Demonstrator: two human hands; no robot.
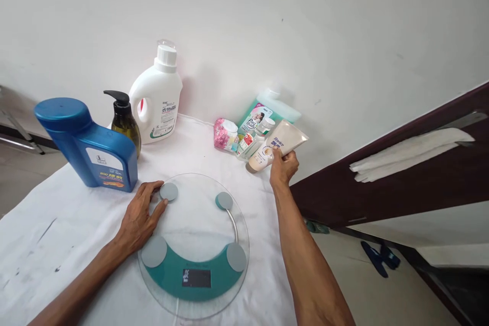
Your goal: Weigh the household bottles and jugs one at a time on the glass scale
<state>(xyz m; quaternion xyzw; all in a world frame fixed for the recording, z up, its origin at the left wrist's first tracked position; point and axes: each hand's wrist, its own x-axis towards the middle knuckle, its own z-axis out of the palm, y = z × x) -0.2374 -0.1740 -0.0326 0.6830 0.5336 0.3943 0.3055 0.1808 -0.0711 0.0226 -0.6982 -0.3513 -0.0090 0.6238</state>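
Observation:
A round glass bathroom scale (194,283) with a teal band and a lit display lies on the white cloth. My left hand (141,216) rests at its left edge, fingers apart, thumb and fingertips near a grey disc. Over at the right, my right hand (284,168) grips a beige Rejoice squeeze tube (280,138), tilted, its cap low near the cloth. Just behind the tube are a small clear bottle with a white cap (264,126), another clear bottle with a red label (246,145), and a pink floral pack (221,134).
A blue bottle (87,142), a dark pump bottle (124,117) and a white detergent jug (162,97) stand at the left. A teal-filled container (290,110) leans by the wall. Right of the table, white cloth hangs (412,153) on a dark rail; slippers (376,257) lie on the floor.

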